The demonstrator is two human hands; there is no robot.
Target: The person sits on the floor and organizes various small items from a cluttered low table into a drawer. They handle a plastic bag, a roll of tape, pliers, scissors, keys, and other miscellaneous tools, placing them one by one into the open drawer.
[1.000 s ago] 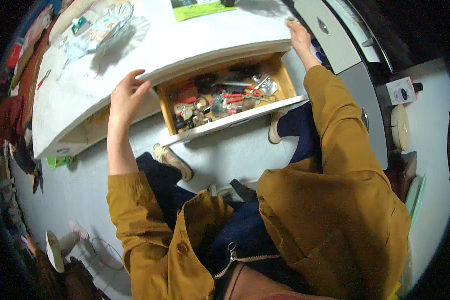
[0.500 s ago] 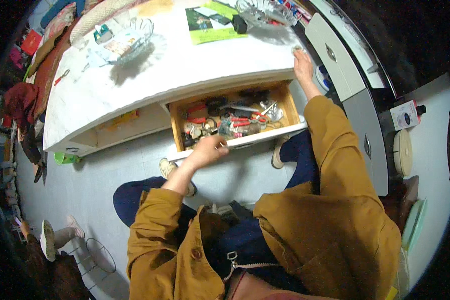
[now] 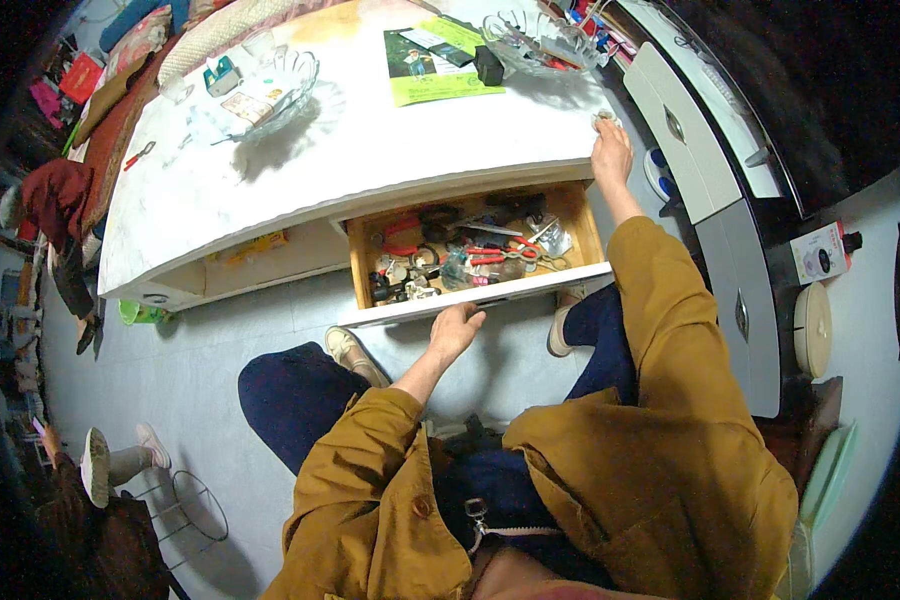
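A wooden drawer (image 3: 359, 270) with a white front is pulled out of the white table. Inside lie red-handled pliers (image 3: 490, 258), clear plastic bags (image 3: 555, 238), black items and other small tools in a jumble. My left hand (image 3: 452, 332) is at the drawer's front edge, its thumb apart from the fingers and nothing seen in it. Up at the table's right corner, my right hand (image 3: 612, 160) has its fingers closed around a small pale, crumpled-looking thing (image 3: 604, 121), whose kind I cannot make out.
On the tabletop (image 3: 370, 150) stand a glass bowl (image 3: 295, 100) with packets, a green leaflet (image 3: 440, 85), and another glass bowl (image 3: 540, 50). A grey cabinet (image 3: 705, 190) is close on my right. Another person's shoe (image 3: 96, 468) shows at lower left.
My left hand has moved from over the drawer's near left corner to the right, down to its front edge. My right hand stays at the table corner. The view has shifted slightly.
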